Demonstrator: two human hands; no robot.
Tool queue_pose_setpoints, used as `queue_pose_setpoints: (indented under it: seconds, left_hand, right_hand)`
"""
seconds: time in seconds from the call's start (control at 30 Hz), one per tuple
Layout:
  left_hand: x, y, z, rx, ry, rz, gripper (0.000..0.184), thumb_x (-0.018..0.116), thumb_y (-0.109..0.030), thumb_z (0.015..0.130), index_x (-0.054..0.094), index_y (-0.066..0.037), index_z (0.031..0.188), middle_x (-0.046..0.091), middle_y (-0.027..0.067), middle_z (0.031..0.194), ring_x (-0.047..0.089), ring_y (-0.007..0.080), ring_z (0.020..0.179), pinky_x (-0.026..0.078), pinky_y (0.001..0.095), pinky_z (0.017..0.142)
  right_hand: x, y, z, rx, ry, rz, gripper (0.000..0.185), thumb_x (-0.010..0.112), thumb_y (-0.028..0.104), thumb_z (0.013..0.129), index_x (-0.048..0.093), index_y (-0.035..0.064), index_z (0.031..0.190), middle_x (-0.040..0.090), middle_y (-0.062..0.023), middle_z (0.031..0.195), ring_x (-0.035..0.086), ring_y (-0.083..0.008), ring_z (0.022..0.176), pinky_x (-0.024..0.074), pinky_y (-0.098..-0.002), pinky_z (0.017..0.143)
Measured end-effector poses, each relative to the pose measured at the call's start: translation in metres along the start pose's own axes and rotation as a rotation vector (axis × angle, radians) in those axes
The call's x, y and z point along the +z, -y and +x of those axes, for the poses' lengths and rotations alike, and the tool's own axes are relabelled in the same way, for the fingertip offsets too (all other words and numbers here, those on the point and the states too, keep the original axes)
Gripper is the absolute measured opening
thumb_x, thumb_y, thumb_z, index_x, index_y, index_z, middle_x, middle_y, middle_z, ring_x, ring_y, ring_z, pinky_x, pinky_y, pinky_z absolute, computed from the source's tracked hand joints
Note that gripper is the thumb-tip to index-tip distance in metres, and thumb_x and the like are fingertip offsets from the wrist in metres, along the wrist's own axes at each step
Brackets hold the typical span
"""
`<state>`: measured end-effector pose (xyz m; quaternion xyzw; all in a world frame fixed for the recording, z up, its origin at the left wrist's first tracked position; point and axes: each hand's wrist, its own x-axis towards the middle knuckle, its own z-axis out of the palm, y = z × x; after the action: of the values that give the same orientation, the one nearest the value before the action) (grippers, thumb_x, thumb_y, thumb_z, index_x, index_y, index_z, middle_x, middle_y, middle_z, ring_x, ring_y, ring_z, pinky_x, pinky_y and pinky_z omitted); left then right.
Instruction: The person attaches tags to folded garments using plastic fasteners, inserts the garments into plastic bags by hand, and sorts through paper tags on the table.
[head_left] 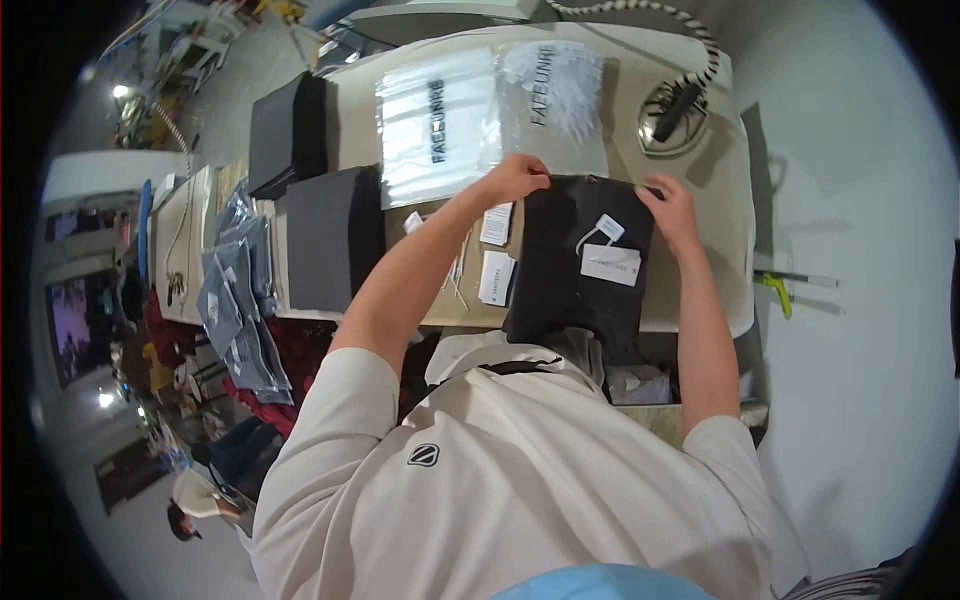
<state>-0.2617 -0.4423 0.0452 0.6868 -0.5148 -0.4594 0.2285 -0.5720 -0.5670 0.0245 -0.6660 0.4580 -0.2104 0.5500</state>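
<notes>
Left grip: your left hand [517, 178] pinches the far left corner of the black garment [555, 265].
Right grip: your right hand [672, 212] holds the far right corner between thumb and fingers.
Black garment: it lies on the table [700, 290] right in front of you, its near end reaching past the near edge.
Tags on it: a printed white card [611, 265] and, touching it, a smaller white tag [609, 228] with a loop.
Left of the garment: two small stacks of cards, the far stack [496, 223] and the near stack [495, 278]; thin white strings [460, 272] lie beside them.
Beyond your hands: clear printed bags [437, 125], with a heap of white pieces [568, 82] at their right, too small to tell.
Far right: a clothes iron [672, 122] on a striped coiled cord [708, 45].
Farther left: two dark stacks, one near [325, 240], one far [285, 140], then bagged garments [238, 300] over the edge.
Lower left background: another person [195, 493].
</notes>
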Motion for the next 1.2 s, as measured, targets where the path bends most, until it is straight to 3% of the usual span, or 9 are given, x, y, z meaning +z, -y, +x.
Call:
queue_pose_setpoints:
  seconds: [0.03, 0.13, 0.23, 0.37, 0.53, 0.67, 0.83, 1.1, 1.2]
  left_hand:
    - [0.003, 0.012, -0.006, -0.205, -0.015, -0.400, 0.026, 0.072, -0.020, 0.088, 0.071, -0.004, 0.108, 0.071, 0.0091, 0.096, 0.067, 0.0201, 0.076, 0.054, 0.0356, 0.067]
    - [0.044, 0.104, -0.031, -0.172, 0.159, -0.711, 0.022, 0.073, -0.018, 0.092, 0.071, -0.005, 0.109, 0.071, 0.0066, 0.095, 0.066, 0.0159, 0.078, 0.054, 0.0333, 0.068]
    - [0.082, 0.047, -0.105, -0.360, 0.177, -1.382, 0.024, 0.069, -0.015, 0.097, 0.067, -0.006, 0.119, 0.073, 0.0090, 0.109, 0.072, 0.0181, 0.094, 0.059, 0.0342, 0.082]
    - [0.066, 0.044, -0.150, -0.334, 0.054, -1.519, 0.027, 0.067, -0.013, 0.098, 0.064, -0.007, 0.124, 0.072, 0.0098, 0.118, 0.071, 0.0199, 0.105, 0.058, 0.0382, 0.093]
    - [-0.060, 0.104, -0.239, -0.245, -0.108, -1.449, 0.037, 0.068, -0.022, 0.099, 0.060, -0.007, 0.132, 0.071, 0.0084, 0.120, 0.069, 0.0222, 0.109, 0.056, 0.0427, 0.098]
    - [-0.180, 0.195, -0.344, -0.320, -0.514, -1.295, 0.043, 0.065, -0.029, 0.100, 0.057, -0.003, 0.134, 0.071, 0.0104, 0.120, 0.069, 0.0228, 0.109, 0.056, 0.0428, 0.098]
    - [-0.250, 0.336, -0.398, -0.373, -0.299, -1.246, 0.046, 0.063, -0.035, 0.102, 0.054, -0.011, 0.139, 0.069, 0.0077, 0.123, 0.068, 0.0226, 0.109, 0.056, 0.0441, 0.094]
    - [-0.262, 0.407, -0.344, -0.442, -0.406, -1.099, 0.043, 0.062, -0.040, 0.102, 0.058, -0.008, 0.129, 0.069, 0.0068, 0.116, 0.067, 0.0214, 0.102, 0.056, 0.0408, 0.087]
    - [-0.267, 0.396, -0.340, -0.318, -0.481, -0.337, 0.043, 0.066, -0.038, 0.099, 0.060, -0.006, 0.126, 0.068, 0.0109, 0.111, 0.067, 0.0260, 0.095, 0.055, 0.0427, 0.083]
  right_hand:
    - [-0.001, -0.019, -0.003, 0.066, 0.006, 0.141, 0.032, 0.076, 0.017, 0.091, 0.068, -0.0007, 0.117, 0.073, -0.0107, 0.110, 0.069, -0.0170, 0.098, 0.0537, -0.0313, 0.083]
    - [0.001, -0.021, -0.059, 0.330, 0.233, 0.643, 0.033, 0.064, 0.012, 0.100, 0.060, 0.0003, 0.131, 0.069, -0.0121, 0.122, 0.067, -0.0222, 0.109, 0.0541, -0.0359, 0.095]
    - [0.015, -0.028, -0.098, 0.506, 0.255, 1.007, 0.034, 0.050, 0.015, 0.107, 0.053, 0.0024, 0.139, 0.064, -0.0145, 0.132, 0.065, -0.0298, 0.119, 0.0530, -0.0451, 0.103]
    - [0.055, 0.018, -0.113, 0.560, 0.253, 1.066, 0.038, 0.048, 0.022, 0.109, 0.049, 0.0025, 0.142, 0.064, -0.0163, 0.132, 0.064, -0.0332, 0.122, 0.0521, -0.0480, 0.104]
    - [0.184, 0.089, -0.080, 0.536, 0.516, 1.112, 0.041, 0.044, 0.028, 0.111, 0.050, -0.0013, 0.138, 0.063, -0.0252, 0.132, 0.063, -0.0379, 0.123, 0.0524, -0.0497, 0.105]
    - [0.353, 0.142, -0.062, 0.539, 0.771, 1.095, 0.038, 0.047, 0.028, 0.110, 0.054, -0.0016, 0.132, 0.065, -0.0205, 0.129, 0.065, -0.0337, 0.120, 0.0515, -0.0482, 0.106]
    - [0.533, 0.162, -0.075, 0.656, 0.639, 1.097, 0.035, 0.051, 0.025, 0.109, 0.051, 0.0021, 0.135, 0.063, -0.0171, 0.131, 0.061, -0.0318, 0.125, 0.0498, -0.0508, 0.107]
    - [0.563, 0.158, -0.053, 0.650, 0.453, 0.992, 0.038, 0.050, 0.026, 0.109, 0.048, 0.0019, 0.139, 0.062, -0.0149, 0.134, 0.065, -0.0326, 0.118, 0.0508, -0.0520, 0.105]
    - [0.571, 0.128, -0.022, 0.449, 0.320, 0.415, 0.043, 0.050, 0.034, 0.108, 0.057, -0.0030, 0.129, 0.068, -0.0209, 0.123, 0.069, -0.0377, 0.107, 0.0544, -0.0502, 0.096]
